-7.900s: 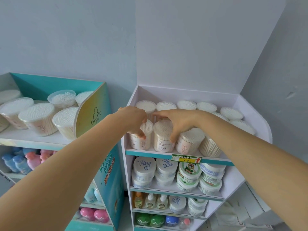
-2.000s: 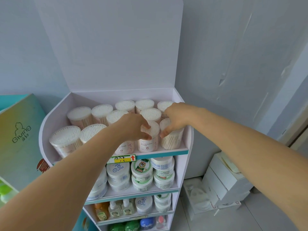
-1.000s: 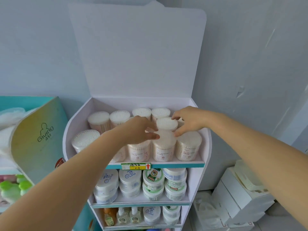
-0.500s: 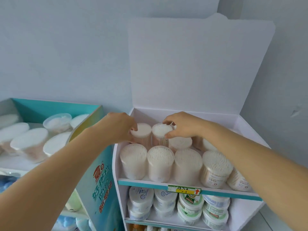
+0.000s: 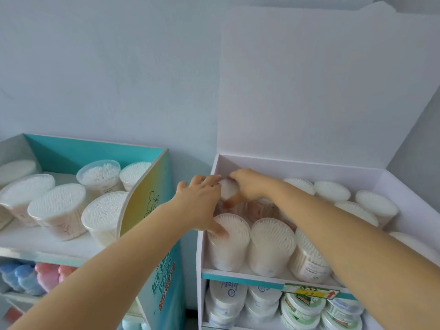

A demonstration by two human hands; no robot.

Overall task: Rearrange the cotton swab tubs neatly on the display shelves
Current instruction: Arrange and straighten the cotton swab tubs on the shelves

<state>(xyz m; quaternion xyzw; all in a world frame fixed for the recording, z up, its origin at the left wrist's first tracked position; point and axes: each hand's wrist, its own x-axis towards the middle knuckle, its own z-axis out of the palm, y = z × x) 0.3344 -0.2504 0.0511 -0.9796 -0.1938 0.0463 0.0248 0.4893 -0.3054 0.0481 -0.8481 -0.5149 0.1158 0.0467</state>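
On the top shelf (image 5: 262, 273) of the white display stand (image 5: 199, 263), both of your hands meet at the back-left corner. Your left hand (image 5: 201, 203) is spread loose, its thumb resting on the lid of the front-left tub (image 5: 229, 241) and its fingertips touching the rear tub (image 5: 229, 189). Your right hand (image 5: 250, 185) is curled over that rear tub from the right, grasping its top. The rear tub stands against the left wall of the stand, behind the front row.

The front row holds further cotton swab tubs: a second tub (image 5: 271, 246) touches the front-left one, and a third (image 5: 309, 260) is partly hidden by your right forearm. More tubs (image 5: 332, 191) line the back and right side of the shelf. The raised white flap (image 5: 328, 86) of the stand stands directly behind the shelf.

Below the shelf edge, a yellow price tag (image 5: 310, 291) carries a red arrow; its figures are too blurred to read. Stacked white jars (image 5: 228, 298) and green-rimmed jars (image 5: 302, 306) fill the shelf beneath.

To the left, just beside the white stand, a teal display stand (image 5: 152, 198) carries larger swab tubs (image 5: 58, 210). Its side panel shows a figure outline and partly hidden lettering, with red and white characters lower down that cannot be read. Blue and pink bottles (image 5: 35, 275) sit on its lower shelf.
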